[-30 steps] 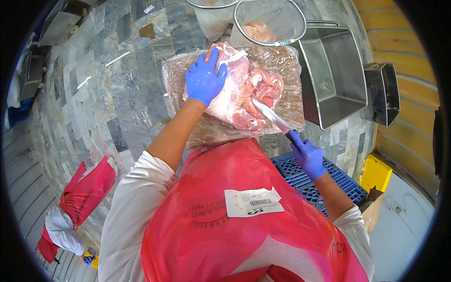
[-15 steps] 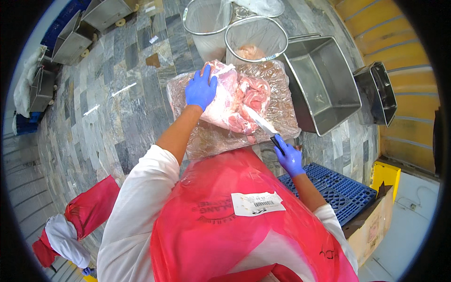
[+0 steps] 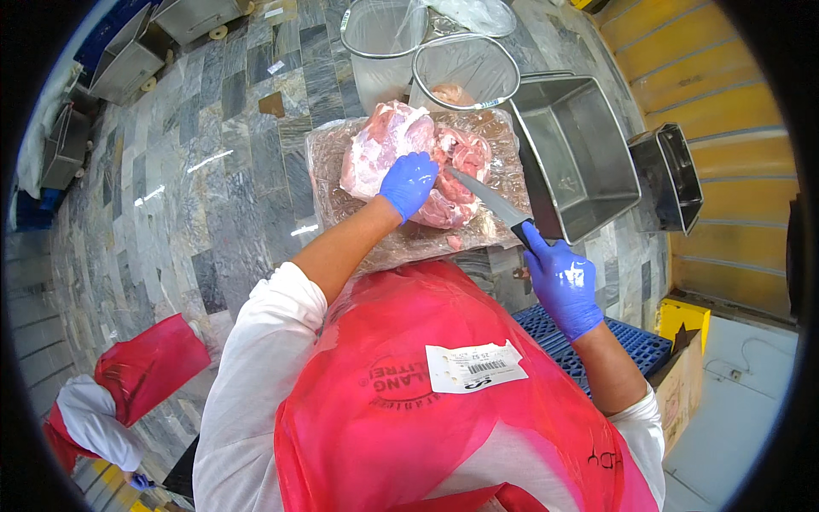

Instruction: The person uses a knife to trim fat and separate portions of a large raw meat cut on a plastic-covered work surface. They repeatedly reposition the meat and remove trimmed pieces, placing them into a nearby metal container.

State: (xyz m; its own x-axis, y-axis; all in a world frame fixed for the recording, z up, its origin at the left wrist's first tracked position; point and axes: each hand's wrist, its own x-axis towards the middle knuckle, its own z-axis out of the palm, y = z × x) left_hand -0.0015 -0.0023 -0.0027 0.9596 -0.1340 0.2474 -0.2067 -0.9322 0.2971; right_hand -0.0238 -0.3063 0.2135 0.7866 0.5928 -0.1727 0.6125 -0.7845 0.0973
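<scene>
A large cut of raw pink meat (image 3: 388, 141) with white fat lies on a plastic-wrapped work surface (image 3: 341, 235) before me. My left hand (image 3: 409, 183), in a blue glove, is closed on the meat's near middle edge, its fingertips gripping the flesh. In my blue-gloved right hand (image 3: 563, 282) is a knife (image 3: 499, 203) with a dark handle, held to the right of the meat. Its blade points up and left, and the tip touches or overlaps the cut's red inner side. A small scrap of meat (image 3: 454, 242) rests on the wrap near the front edge.
Beyond the work surface stand two hooped clear bags (image 3: 465, 72), (image 3: 384, 34), the nearer with pale scraps inside. A deep metal tub (image 3: 589, 162) and a smaller metal bin (image 3: 674, 183) are on the right. A blue plastic pallet (image 3: 631, 350) lies lower right. Another person (image 3: 149, 367) in red works at lower left.
My left hand has slid from the meat's upper left to its middle and closed on it. My right hand has shifted right and slightly down, with the knife still pointing at the meat.
</scene>
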